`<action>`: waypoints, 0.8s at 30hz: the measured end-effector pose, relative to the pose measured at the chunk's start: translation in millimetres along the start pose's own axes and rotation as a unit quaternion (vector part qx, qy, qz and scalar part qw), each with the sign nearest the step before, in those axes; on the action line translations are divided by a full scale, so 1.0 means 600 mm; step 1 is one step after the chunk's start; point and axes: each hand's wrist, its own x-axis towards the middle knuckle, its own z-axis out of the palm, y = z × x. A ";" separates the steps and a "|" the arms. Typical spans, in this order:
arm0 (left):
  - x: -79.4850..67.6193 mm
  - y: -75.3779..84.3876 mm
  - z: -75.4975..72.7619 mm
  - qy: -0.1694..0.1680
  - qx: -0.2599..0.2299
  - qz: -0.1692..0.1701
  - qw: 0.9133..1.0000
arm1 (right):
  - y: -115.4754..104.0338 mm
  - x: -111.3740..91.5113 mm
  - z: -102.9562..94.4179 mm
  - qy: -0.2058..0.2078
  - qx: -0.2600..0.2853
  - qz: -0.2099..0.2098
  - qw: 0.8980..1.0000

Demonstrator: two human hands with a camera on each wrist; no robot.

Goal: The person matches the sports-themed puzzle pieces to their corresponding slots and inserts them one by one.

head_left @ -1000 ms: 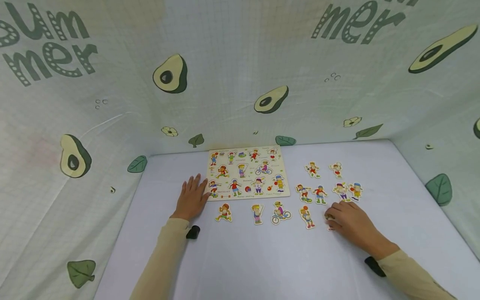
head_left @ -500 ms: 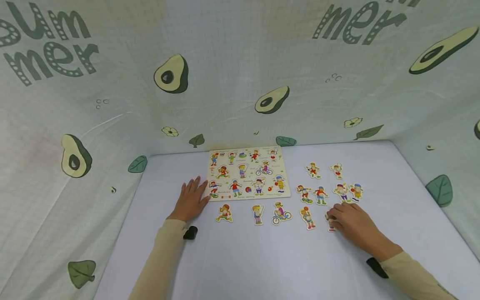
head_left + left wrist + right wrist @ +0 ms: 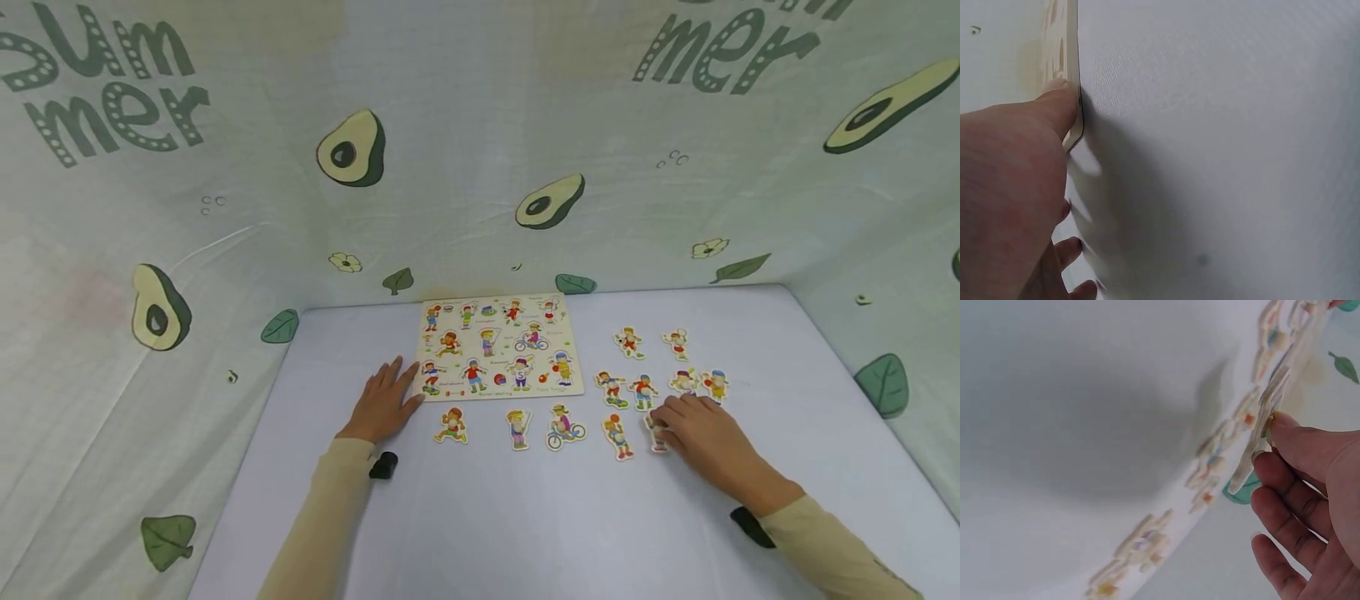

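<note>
My right hand [image 3: 703,440] pinches a flat wooden puzzle piece [image 3: 1251,456] between thumb and fingers. In the right wrist view the piece stands tilted above the white table, its shadow beside it; the head view shows only its lower part, and the hand covers the rest. The puzzle board [image 3: 510,332], printed with children doing sports, lies at the back of the table. My left hand [image 3: 381,406] is spread flat at the board's left side, and in the left wrist view the thumb touches the board's edge [image 3: 1072,62].
A runner piece [image 3: 452,425], a baseball piece [image 3: 518,428] and a cyclist piece [image 3: 565,427] lie in front of the board. A basketball piece [image 3: 618,437] is left of my right hand. Several more pieces lie behind that hand. A printed cloth [image 3: 450,150] hangs behind the table.
My right hand has raised the pinched piece slightly and shifted it a little away from me. The left hand stays by the board. The head view has shifted slightly.
</note>
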 end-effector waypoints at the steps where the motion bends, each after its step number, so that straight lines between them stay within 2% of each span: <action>1: 0.000 0.000 0.000 0.000 0.000 0.000 1.000 | 0.000 0.004 -0.003 0.007 0.000 -0.004 1.000; 7: -0.001 0.001 -0.001 -0.012 -0.002 -0.007 1.000 | -0.002 0.030 -0.018 0.043 -0.003 -0.031 0.999; 18: 0.004 -0.008 0.012 -0.017 -0.001 -0.006 1.000 | -0.019 0.091 -0.030 0.052 0.002 -0.042 0.998; 24: -0.001 0.000 0.006 -0.011 -0.005 -0.009 1.000 | -0.032 0.124 -0.030 0.069 0.004 -0.055 0.996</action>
